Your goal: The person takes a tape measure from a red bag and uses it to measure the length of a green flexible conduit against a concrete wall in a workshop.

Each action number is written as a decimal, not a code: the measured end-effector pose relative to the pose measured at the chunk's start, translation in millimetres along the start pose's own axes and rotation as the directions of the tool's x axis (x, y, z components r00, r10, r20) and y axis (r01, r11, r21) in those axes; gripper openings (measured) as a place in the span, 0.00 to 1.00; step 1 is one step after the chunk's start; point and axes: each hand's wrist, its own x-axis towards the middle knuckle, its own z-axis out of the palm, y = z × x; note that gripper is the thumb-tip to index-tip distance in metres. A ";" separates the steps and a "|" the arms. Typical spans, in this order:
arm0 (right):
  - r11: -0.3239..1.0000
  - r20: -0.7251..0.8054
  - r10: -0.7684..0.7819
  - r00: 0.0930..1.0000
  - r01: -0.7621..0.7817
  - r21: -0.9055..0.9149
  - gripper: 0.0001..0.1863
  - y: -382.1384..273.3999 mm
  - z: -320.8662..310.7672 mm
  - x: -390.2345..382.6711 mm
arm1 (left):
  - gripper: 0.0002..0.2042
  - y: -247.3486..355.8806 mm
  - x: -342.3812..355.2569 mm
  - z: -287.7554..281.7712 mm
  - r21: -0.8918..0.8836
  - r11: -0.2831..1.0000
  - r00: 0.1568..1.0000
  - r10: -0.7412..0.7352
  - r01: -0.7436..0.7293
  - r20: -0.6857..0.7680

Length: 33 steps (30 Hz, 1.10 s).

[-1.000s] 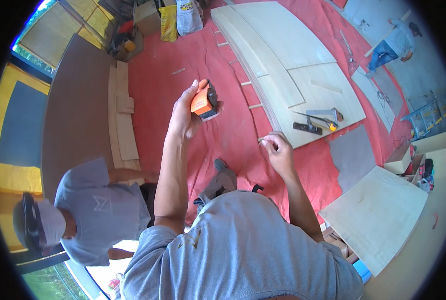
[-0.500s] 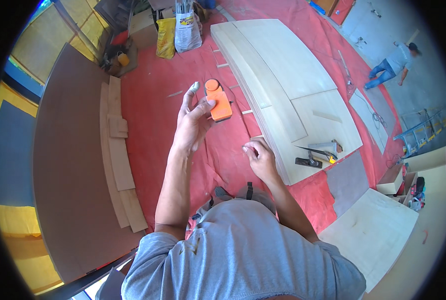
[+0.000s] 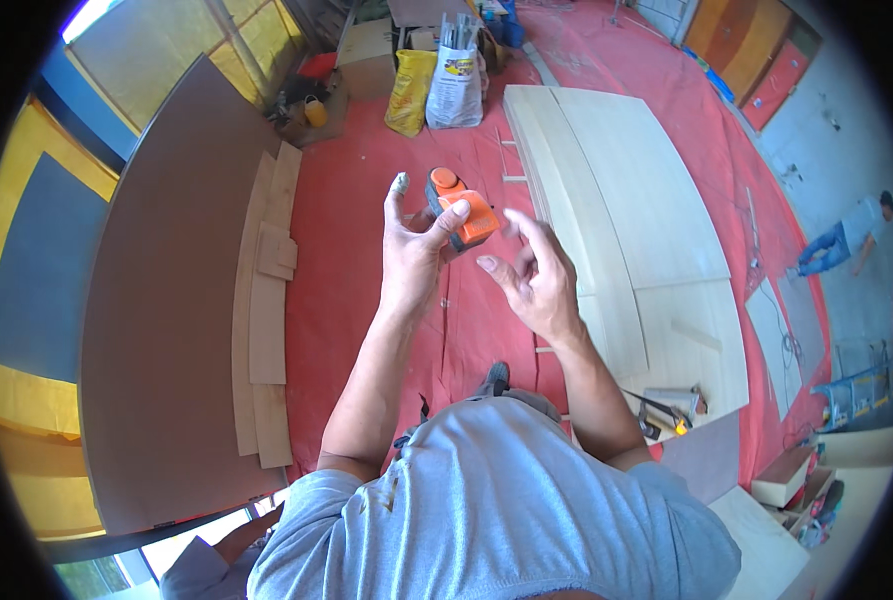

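Note:
My left hand [image 3: 416, 235] grips an orange and black box with a round knob on top, which looks like a chalk line reel [image 3: 474, 218]. The thumb presses on its orange face. The index finger points up beside it, its tip wrapped in something whitish. Just right of the reel, my right hand [image 3: 541, 275] is raised with thumb and fingers apart, and nothing shows between them. Its fingertips are close to the reel's right end; a small gap seems to separate them.
Stacked plywood sheets [image 3: 656, 190] lie to the right, with hand tools [image 3: 666, 410] on the near end. At left stand a large brown panel [image 3: 166, 300] and wood strips [image 3: 269, 345]. Sacks [image 3: 456, 90] stand at the far side on red sheeting [image 3: 356, 210]. Another person [image 3: 846, 240] is far right.
My right hand has risen from beside the plywood to the reel, and its pinched fingers have spread. The reel has tilted in my left hand. The whole view has shifted, moving the surroundings rightward.

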 end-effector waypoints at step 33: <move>0.820 0.015 0.228 0.973 -0.201 0.536 0.22 89.9 113.9 426.6 | 0.18 -77.5 253.3 -246.6 0.262 0.905 0.937 -0.349 0.336 0.004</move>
